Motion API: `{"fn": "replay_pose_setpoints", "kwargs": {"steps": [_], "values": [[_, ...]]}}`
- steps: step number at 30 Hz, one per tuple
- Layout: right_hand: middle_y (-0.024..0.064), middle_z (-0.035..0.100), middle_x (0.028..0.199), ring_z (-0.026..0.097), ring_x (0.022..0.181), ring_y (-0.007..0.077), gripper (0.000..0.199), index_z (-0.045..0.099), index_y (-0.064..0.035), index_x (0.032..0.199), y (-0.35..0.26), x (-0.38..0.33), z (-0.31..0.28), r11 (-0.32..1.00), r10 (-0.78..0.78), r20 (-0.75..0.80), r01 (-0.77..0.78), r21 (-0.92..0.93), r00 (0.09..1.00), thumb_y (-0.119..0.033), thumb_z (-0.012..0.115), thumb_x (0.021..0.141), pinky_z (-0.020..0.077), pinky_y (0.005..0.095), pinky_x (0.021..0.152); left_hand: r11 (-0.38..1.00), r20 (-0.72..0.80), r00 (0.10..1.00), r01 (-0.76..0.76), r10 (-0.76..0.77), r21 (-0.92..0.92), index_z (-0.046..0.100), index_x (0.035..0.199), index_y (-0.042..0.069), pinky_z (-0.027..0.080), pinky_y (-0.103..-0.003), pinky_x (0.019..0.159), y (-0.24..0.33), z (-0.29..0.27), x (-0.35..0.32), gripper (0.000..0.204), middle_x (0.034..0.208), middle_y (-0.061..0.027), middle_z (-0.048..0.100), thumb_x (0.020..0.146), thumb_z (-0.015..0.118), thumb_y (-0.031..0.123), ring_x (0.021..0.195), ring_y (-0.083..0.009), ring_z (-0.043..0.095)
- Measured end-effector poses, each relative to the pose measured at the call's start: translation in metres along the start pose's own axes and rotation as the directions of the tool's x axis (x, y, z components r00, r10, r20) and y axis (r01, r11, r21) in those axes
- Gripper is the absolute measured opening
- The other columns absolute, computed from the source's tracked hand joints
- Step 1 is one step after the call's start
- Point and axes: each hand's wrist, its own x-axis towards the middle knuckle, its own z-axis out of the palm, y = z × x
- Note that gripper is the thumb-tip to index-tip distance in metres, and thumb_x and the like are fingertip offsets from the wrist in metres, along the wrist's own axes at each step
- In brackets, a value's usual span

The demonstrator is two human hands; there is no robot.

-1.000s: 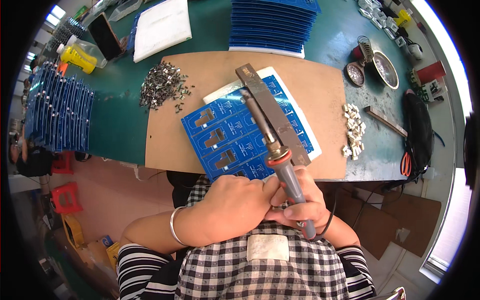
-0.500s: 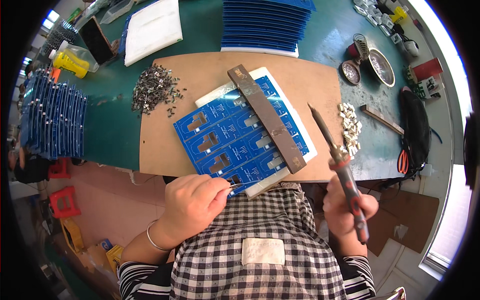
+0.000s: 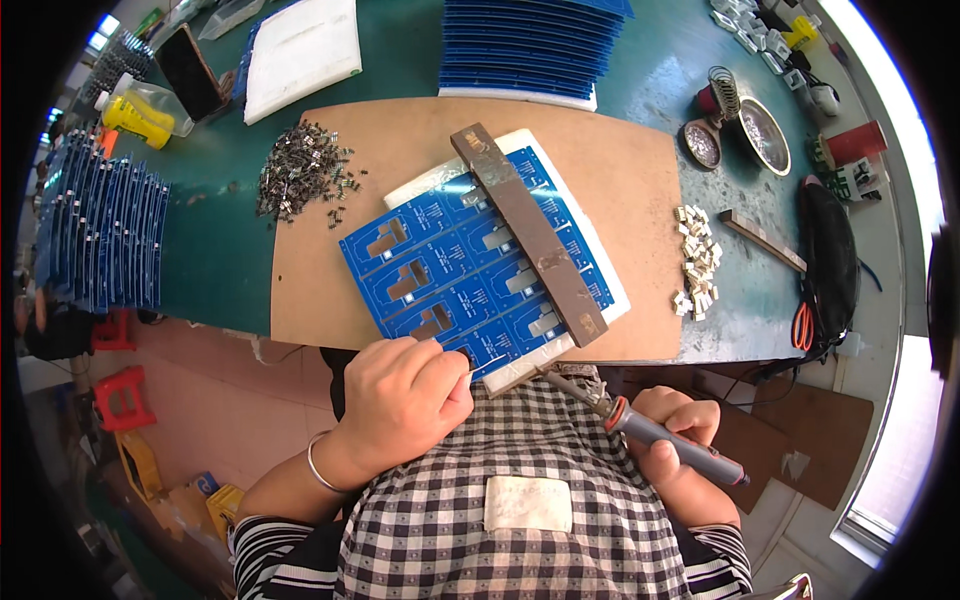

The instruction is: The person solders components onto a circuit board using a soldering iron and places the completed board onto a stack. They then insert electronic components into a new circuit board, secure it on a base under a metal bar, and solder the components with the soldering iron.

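Observation:
A blue circuit board panel (image 3: 462, 285) with cut-outs lies tilted on a white foam pad (image 3: 608, 290), and a brown bar (image 3: 535, 245) rests across it. At the panel's near edge my left hand (image 3: 405, 400) is closed, pinching a thin solder wire (image 3: 487, 366) whose end reaches over the board. My right hand (image 3: 682, 440) grips a grey and red soldering iron (image 3: 672, 440). The iron points left, with its tip by the near corner of the foam pad; whether it touches anything I cannot tell.
A pile of small black components (image 3: 305, 172) sits left on the brown work board (image 3: 330, 290), white connectors (image 3: 697, 262) on its right. Stacked blue panels (image 3: 525, 50) stand at the back, more panels (image 3: 105, 230) at left. A coiled iron stand (image 3: 722, 92) and metal dish (image 3: 763, 135) are far right.
My right hand has swung the soldering iron from upright down to the left, bringing its tip near the foam pad's corner. My left hand has shifted slightly with the wire.

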Motion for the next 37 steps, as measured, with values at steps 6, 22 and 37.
{"fn": "replay_pose_setpoints", "kwargs": {"steps": [6,22,37], "values": [[0.0124,0.062,0.075,0.062,0.061,0.0245,0.025,0.058,0.0003,0.101,0.0014,0.0087,-0.0014,0.979,-0.051,0.196,0.087,-0.183,0.979,-0.015,0.07,0.086,0.0531,0.0346,0.056,0.999,-0.024,0.999,-0.033,0.033,0.004,0.056,0.075,0.011,0.043,-0.042,0.079,0.0052,0.0056,0.0003,0.021,0.074,-0.0035,0.058,0.06,0.069,0.003,0.08,-0.0255,0.059],[0.0131,0.067,0.079,0.069,0.064,0.0217,0.026,0.055,-0.0035,0.106,0.0003,0.0032,0.0031,0.972,0.088,0.119,-0.06,-0.227,0.989,-0.016,0.07,0.09,0.0572,0.0319,0.058,0.999,0.021,1.0,-0.017,0.017,0.034,0.059,0.075,0.012,0.029,-0.054,0.101,0.01,0.0078,0.0014,0.012,0.098,-0.0003,0.064,0.067,0.067,0.01,0.099,-0.0215,0.063],[0.013,0.066,0.076,0.069,0.063,0.0216,0.027,0.055,-0.0038,0.107,-0.0007,0.0065,0.0042,0.965,0.119,0.143,-0.081,-0.248,0.983,-0.017,0.071,0.09,0.0563,0.0318,0.059,0.999,0.05,0.999,-0.001,-0.001,0.035,0.06,0.077,0.013,0.028,-0.053,0.1,0.0092,0.0096,0.0016,0.014,0.101,0.0001,0.063,0.067,0.069,0.011,0.101,-0.0209,0.062]]}}
